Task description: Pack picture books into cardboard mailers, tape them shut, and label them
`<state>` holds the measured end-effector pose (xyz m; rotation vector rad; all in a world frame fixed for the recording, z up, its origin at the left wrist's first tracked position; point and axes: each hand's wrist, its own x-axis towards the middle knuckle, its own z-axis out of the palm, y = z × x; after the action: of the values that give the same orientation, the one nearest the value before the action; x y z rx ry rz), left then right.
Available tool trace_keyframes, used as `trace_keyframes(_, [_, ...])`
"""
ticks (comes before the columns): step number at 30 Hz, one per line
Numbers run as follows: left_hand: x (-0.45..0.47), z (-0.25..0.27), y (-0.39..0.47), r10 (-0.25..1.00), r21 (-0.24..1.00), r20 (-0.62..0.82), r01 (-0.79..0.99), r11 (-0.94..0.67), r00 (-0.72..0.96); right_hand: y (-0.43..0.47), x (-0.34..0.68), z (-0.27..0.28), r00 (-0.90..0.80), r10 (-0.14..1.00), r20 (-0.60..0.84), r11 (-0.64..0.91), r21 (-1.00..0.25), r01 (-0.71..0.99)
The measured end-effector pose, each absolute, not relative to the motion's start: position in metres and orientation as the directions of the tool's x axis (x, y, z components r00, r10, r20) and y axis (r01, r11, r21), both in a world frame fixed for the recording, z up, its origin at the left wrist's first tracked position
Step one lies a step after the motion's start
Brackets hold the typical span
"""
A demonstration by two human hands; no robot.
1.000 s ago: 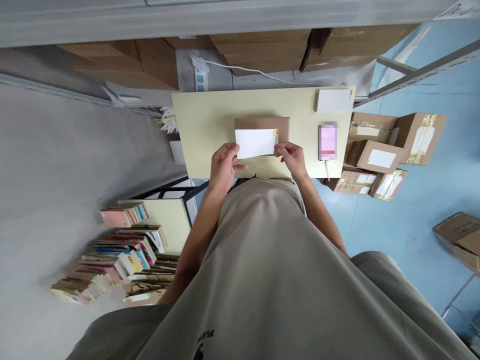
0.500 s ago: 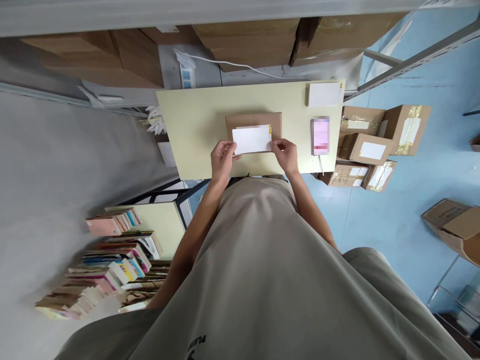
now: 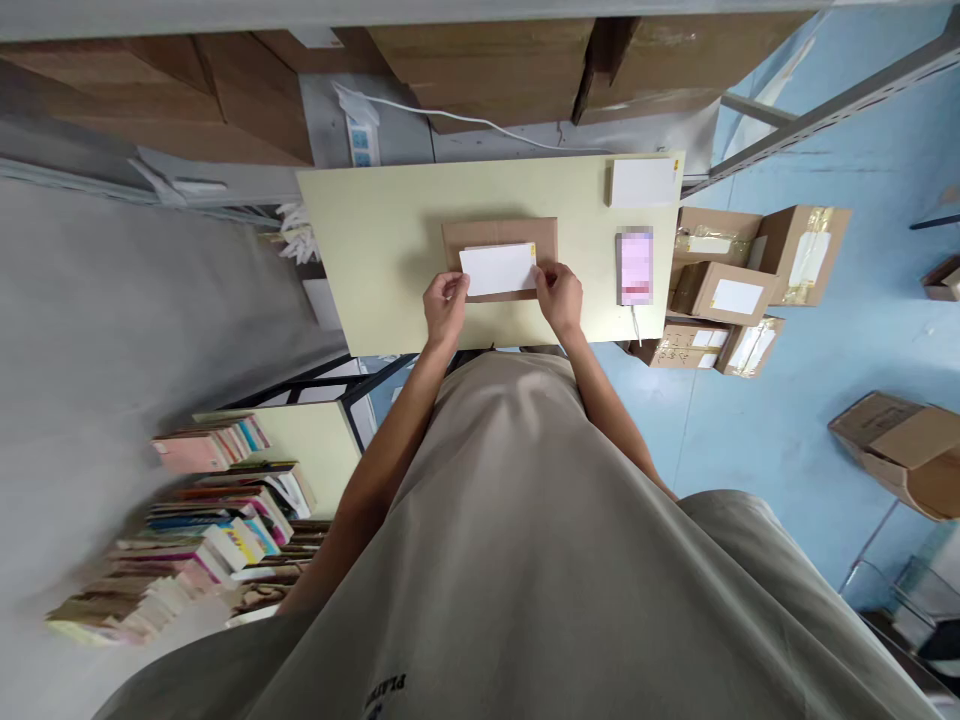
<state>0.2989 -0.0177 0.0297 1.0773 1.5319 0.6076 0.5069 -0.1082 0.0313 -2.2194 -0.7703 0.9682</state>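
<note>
A white label [image 3: 497,271] with a small yellow mark at its upper right corner lies over a flat brown cardboard package [image 3: 495,232] on the pale yellow table [image 3: 382,250]. My left hand [image 3: 445,308] pinches the label's lower left corner between thumb and fingers. At its right edge my right hand [image 3: 559,298] pinches it too. I cannot tell how much of the label's underside touches the package. The label covers the package's middle, while brown cardboard shows above it and along its lower side.
Right of the package lies a phone [image 3: 636,266] on a cable, with a stack of white labels [image 3: 643,184] behind it. Taped cartons [image 3: 724,292] stand on the floor at the right. Books [image 3: 217,530] are piled at lower left. Shelved boxes [image 3: 480,70] stand beyond the table.
The label has tilted slightly, its right end now higher, and my right hand's fingers have curled in more. The whole view has shifted a little.
</note>
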Motion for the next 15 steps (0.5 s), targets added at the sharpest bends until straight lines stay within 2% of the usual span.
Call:
trace_keyframes(7, [0.295,0.008,-0.012,0.86,0.829,-0.51,0.276,0.486,0.02,-0.102,0.502,0.032,0.569,0.691,-0.445,-0.698,-0.616,0.365])
trace_keyframes(15, [0.297,0.0,-0.009,0.863,0.815,-0.506,0.328,0.478,0.001,-0.095,0.499,0.045,0.565,0.658,-0.498,-0.751,-0.496,0.437])
